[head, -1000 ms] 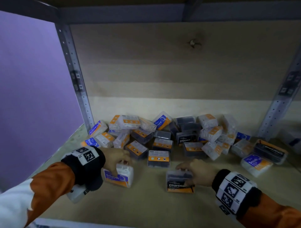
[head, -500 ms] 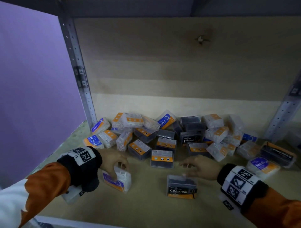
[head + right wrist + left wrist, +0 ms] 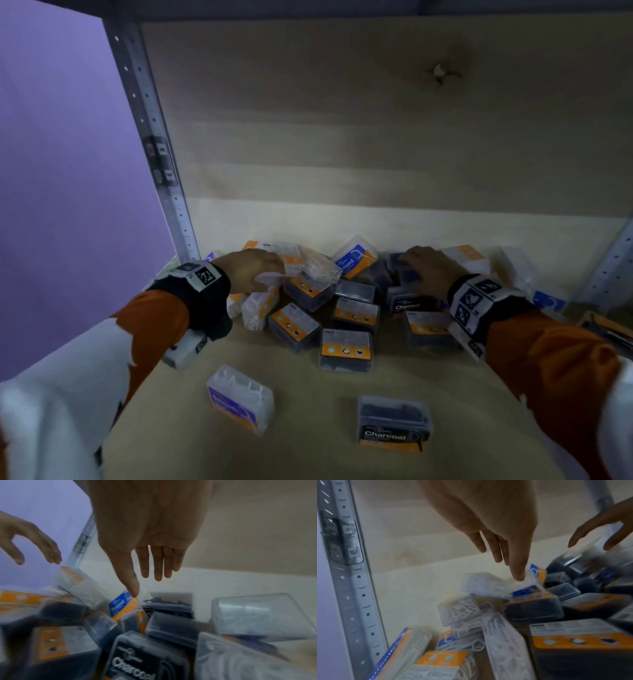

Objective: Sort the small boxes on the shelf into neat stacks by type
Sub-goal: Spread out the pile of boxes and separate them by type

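Two boxes stand apart at the front of the shelf (image 3: 308, 455): one clear box with a purple/orange label (image 3: 239, 399) front left, one dark Charcoal box (image 3: 394, 425) front right. Both upright, well apart from each other, neither touched.

Behind them, against the back board (image 3: 376, 137), is the unsorted pile (image 3: 342, 301). Exact count not possible, since boxes overlap, the arms hide some and the image blurs. Roughly two dozen. Readable in the head view: at least five dark boxes with orange back labels facing up near the pile's front, one more with "Charcoal" (image 3: 407, 305) showing, one blue "Round" box (image 3: 354, 262) tilted near the back centre, and several clear boxes of white picks, mostly on the left.

Left hand (image 3: 251, 270) is over the left side of the pile. Left wrist view: fingers (image 3: 496, 547) straight and close together, pointing down and forward, thumb tip (image 3: 519, 574) at or just on a clear white-filled box (image 3: 481, 584). Contact is blurred, so cannot tell if it presses. Nothing gripped.

Right hand (image 3: 431, 269) is over the dark boxes at back centre-right. Right wrist view: fingers (image 3: 157, 563) extended, slightly spread, thumb angled down toward the gap between the "Round" box (image 3: 120, 607) and a dark box (image 3: 169, 605). Palm open, nothing held; no clear contact.

Steel upright (image 3: 154, 154) at left, purple wall (image 3: 68, 171) beyond it.
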A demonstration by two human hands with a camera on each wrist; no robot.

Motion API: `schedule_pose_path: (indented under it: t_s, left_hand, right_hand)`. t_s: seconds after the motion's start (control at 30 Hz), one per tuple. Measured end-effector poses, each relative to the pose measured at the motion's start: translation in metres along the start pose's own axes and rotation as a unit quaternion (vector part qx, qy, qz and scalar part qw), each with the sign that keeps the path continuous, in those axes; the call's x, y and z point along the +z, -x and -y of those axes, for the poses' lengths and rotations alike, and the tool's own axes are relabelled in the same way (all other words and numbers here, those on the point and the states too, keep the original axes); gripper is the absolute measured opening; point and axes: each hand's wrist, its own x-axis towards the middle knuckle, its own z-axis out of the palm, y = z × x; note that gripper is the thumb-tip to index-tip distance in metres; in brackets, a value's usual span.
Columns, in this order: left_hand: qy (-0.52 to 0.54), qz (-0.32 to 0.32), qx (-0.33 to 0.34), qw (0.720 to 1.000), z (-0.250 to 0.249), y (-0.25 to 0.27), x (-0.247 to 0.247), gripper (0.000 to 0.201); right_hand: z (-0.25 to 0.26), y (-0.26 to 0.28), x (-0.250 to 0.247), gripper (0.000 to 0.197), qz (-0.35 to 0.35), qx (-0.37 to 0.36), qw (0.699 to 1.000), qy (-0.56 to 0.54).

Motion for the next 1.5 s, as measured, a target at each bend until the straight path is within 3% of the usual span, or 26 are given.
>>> schedule_pose_path:
  t_s: [0.13,0.23,0.4,0.57,0.73,0.93,1.1,1.5]
  left_hand:
    - [-0.045,-0.028,0.001,0.999,0.007,-0.016,0.002,0.063]
    - [-0.077,-0.004,-0.010,0.997,0.009,-0.026,0.005,0.068]
    - [-0.114,0.037,-0.032,0.992,0.008,-0.036,0.006,0.076]
    - [-0.147,0.036,-0.029,0.988,0.006,-0.041,0.003,0.072]
    - [-0.167,0.023,-0.021,0.985,0.006,-0.043,0.002,0.066]
    - [-0.031,-0.024,-0.042,0.998,0.010,-0.040,-0.007,0.060]
    - [0.109,-0.079,-0.096,0.986,0.015,-0.028,-0.014,0.054]
    - [0.180,-0.101,-0.183,0.961,0.025,0.018,-0.023,0.050]
  right_hand:
    - [-0.014,-0.017,-0.002,0.071,0.003,0.036,0.998,0.048]
    - [-0.018,-0.026,0.001,0.078,0.008,0.054,0.995,0.088]
    - [-0.024,-0.034,0.009,0.069,0.022,0.068,0.991,0.110]
    - [-0.026,-0.036,0.015,0.053,0.046,0.073,0.992,0.092]
    - [-0.027,-0.036,0.016,0.052,0.043,0.075,0.992,0.091]
    - [-0.025,-0.033,0.009,0.047,0.024,0.076,0.994,0.075]
    - [-0.021,-0.026,-0.002,0.042,0.005,0.064,0.995,0.081]
    - [-0.005,0.008,-0.035,0.051,-0.064,0.063,0.994,-0.068]
